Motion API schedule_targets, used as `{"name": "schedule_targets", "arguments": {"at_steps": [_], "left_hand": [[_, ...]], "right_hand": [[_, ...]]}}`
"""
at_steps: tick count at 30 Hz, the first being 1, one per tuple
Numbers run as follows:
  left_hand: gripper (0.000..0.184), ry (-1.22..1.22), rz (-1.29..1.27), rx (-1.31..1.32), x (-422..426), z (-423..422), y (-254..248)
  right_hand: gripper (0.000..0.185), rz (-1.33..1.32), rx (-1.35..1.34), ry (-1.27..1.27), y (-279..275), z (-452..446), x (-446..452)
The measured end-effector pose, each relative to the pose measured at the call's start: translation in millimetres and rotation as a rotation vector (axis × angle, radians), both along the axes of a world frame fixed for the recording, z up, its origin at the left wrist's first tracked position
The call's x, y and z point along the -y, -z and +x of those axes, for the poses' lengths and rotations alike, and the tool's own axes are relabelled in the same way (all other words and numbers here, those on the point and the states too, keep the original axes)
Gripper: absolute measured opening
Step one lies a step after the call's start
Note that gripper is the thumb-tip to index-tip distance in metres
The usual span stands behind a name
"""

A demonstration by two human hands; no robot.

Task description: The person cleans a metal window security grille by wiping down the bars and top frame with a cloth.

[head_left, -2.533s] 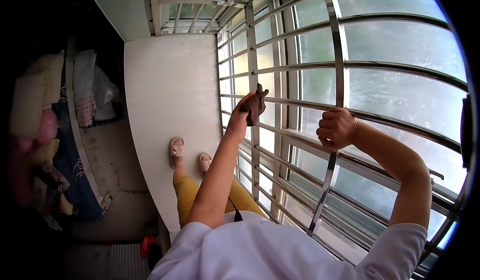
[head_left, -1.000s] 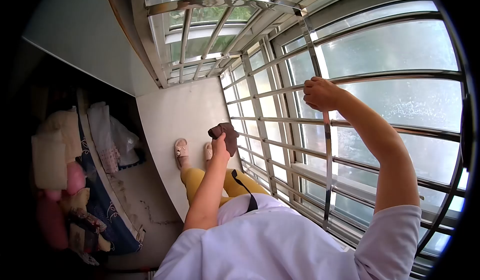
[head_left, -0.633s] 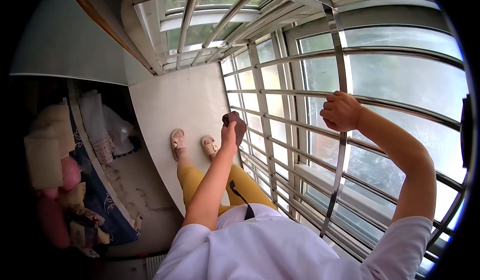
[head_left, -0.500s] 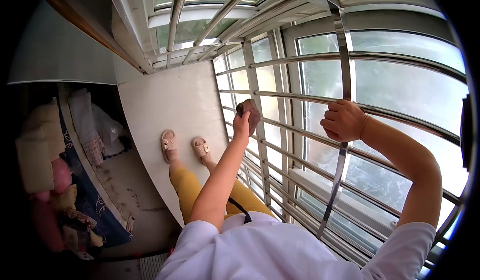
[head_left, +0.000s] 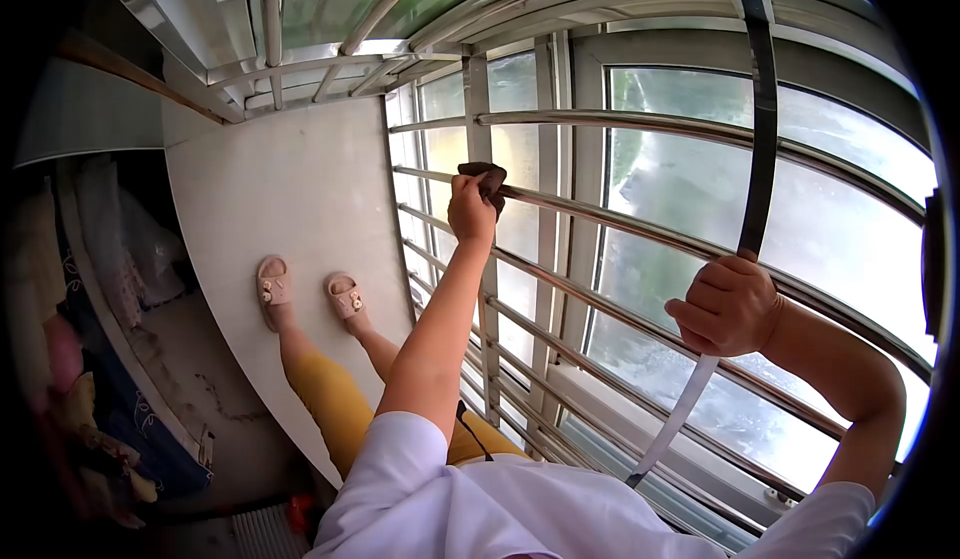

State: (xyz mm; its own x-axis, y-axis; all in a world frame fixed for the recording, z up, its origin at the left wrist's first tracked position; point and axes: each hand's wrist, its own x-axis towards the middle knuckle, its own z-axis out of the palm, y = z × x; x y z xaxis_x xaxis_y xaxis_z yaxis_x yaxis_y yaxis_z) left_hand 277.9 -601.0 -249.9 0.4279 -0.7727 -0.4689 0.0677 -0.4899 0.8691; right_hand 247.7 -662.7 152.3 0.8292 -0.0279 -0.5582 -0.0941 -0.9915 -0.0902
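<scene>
Cloth (head_left: pixel 494 181) clutched in the closed left hand (head_left: pixel 472 209) has risen to meet the far bar (head_left: pixel 600 217); the right hand (head_left: pixel 725 304) tightly clasps the near upright (head_left: pixel 762 129).

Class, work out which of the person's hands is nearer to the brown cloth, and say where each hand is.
Left. The left hand holds the brown cloth; the right hand is well apart from it, gripping the nearer upright bar.

Left hand (head_left: pixel 472 209) holds brown cloth (head_left: pixel 491 180) — right hand (head_left: pixel 726 304) grips upright (head_left: pixel 762 129).
</scene>
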Motion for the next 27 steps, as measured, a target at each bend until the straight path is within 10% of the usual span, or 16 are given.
{"name": "schedule_targets", "arguments": {"at_steps": [24, 27], "left_hand": [[0.014, -0.092, -0.241, -0.237, -75.3, -22.0, -23.2], [0.013, -0.386, 0.231, -0.246, -95.7, -24.4, 27.6]], "right_hand": [[0.012, 0.041, 0.068, 0.007, 1.6, 3.5, -2.3], [0.013, 0.048, 0.045, -0.008, 0.5, -1.2, -0.8]]}}
